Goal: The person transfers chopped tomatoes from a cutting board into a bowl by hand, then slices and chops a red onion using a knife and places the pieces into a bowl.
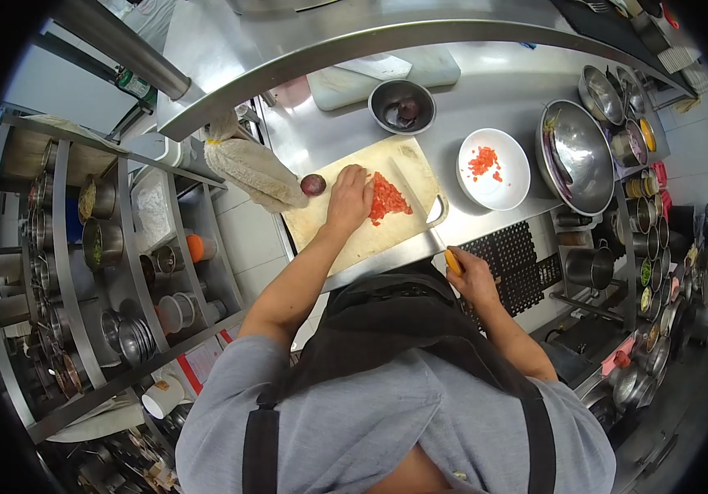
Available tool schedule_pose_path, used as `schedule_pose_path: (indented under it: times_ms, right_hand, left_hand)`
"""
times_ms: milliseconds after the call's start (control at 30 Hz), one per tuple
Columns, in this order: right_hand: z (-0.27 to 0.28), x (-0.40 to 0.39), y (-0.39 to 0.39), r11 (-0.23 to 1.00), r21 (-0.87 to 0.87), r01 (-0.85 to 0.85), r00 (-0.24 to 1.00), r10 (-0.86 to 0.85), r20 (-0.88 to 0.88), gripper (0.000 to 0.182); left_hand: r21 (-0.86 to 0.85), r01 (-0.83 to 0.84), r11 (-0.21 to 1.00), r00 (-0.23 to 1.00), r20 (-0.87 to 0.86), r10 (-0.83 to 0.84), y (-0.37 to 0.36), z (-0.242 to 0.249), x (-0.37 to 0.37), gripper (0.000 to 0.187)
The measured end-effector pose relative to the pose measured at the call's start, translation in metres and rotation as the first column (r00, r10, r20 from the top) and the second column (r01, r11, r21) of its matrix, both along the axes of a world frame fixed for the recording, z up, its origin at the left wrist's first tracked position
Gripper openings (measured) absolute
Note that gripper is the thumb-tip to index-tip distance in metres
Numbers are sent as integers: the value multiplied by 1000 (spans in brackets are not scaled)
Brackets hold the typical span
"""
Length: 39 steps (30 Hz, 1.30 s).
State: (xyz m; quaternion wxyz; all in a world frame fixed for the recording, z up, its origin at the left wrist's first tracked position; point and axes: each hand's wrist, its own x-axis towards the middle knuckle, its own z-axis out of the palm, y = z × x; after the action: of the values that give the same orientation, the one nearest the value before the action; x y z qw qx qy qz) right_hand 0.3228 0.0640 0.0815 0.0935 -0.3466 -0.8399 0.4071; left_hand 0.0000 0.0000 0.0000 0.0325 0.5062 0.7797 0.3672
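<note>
My right hand [472, 278] is closed around the yellow handle of a knife [408, 191], whose blade reaches over the right part of the cutting board [350, 239]. Diced red pieces, probably tomato, form a pile [388, 200] just left of the blade. My left hand [350, 198] lies on the board at the pile's left edge, fingers stretched out and holding nothing that I can see. A red onion [313, 184] rests at the board's left side. To the right, a white bowl [515, 177] contains more of the red dice.
Behind the board stands a dark metal bowl [383, 97] beside pale boards [444, 66]. A large steel bowl [597, 156] with long purple eggplants is at right. A cloth [251, 169] hangs at left, near shelves of pots [102, 239]. A black mat [502, 259] lies below.
</note>
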Motion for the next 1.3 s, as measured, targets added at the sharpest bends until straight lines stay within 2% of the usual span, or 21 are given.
schedule_pose_path:
  times_ms: [67,100,167,200,233,267,300,333,367,433,467,533,633,667,767,833,900,1067,1133,1300]
  right_hand:
    - [2,11,-5,995,-35,92,996,-91,25,45]
    - [-5,-5,14,996,22,90,996,-89,-25,45]
    - [-5,6,5,996,37,75,997,-74,-27,45]
    - [1,9,-2,996,-34,81,996,-81,27,46]
    - [4,8,-5,997,-29,78,996,-77,39,47]
    - [-5,9,-6,996,6,91,996,-91,-14,47]
    - [-4,8,-6,996,-23,91,996,-91,17,46]
    - [-4,7,-7,996,19,86,996,-86,-3,46]
    - [5,4,-8,994,-43,98,995,-97,12,45]
    - [4,2,-6,992,-90,94,993,-87,75,46]
    - [5,1,-7,994,-61,88,992,-82,98,44]
    - [10,1,-5,998,-25,54,986,-49,161,40]
    - [-1,5,0,999,48,11,977,-21,213,38]
    - [-2,7,3,998,60,16,978,-28,204,38]
    - [-2,15,11,996,92,-8,971,-14,238,36]
    - [-5,23,14,993,119,-15,971,-14,240,32]
    - [-7,28,18,993,115,-10,972,-17,233,30]
    - [8,34,19,996,81,-29,974,10,228,29]
    - [-3,37,23,995,78,-56,970,36,239,31]
    - [5,34,32,992,29,-126,962,115,247,33]
  left_hand:
    - [-43,84,996,992,-94,-87,5,10,7,34]
    - [15,82,997,987,-143,-79,31,17,-13,34]
    - [-97,128,987,984,-115,-139,24,18,2,37]
    - [-76,142,987,979,-135,-151,16,11,9,35]
    - [-125,176,976,980,-71,-186,14,18,11,34]
    - [-70,172,983,980,-85,-178,13,14,10,34]
    - [-8,155,988,982,-108,-155,15,16,8,33]
    - [4,99,995,986,-138,-97,20,17,2,32]
    - [33,107,994,982,-163,-101,27,22,-7,32]
    - [-335,-104,936,976,-214,32,36,27,-26,30]
    - [-315,-109,943,974,-224,38,37,27,-34,30]
    - [-525,-74,848,993,-118,14,46,12,-52,28]
    - [-488,-45,872,976,-209,-66,46,-10,-59,25]
    - [-427,-70,901,977,-213,-25,43,-9,-55,22]
    - [-386,-45,921,982,-185,-30,44,-29,-58,23]
    - [-422,-26,906,972,-222,-75,40,-19,-52,24]
    - [-355,-40,934,968,-247,-53,36,-13,-42,25]
    - [-385,36,922,978,-178,-112,27,-5,-33,29]
    - [-99,6,995,999,-51,-12,25,2,-20,30]
    - [-22,56,998,997,-60,-57,15,2,21,33]
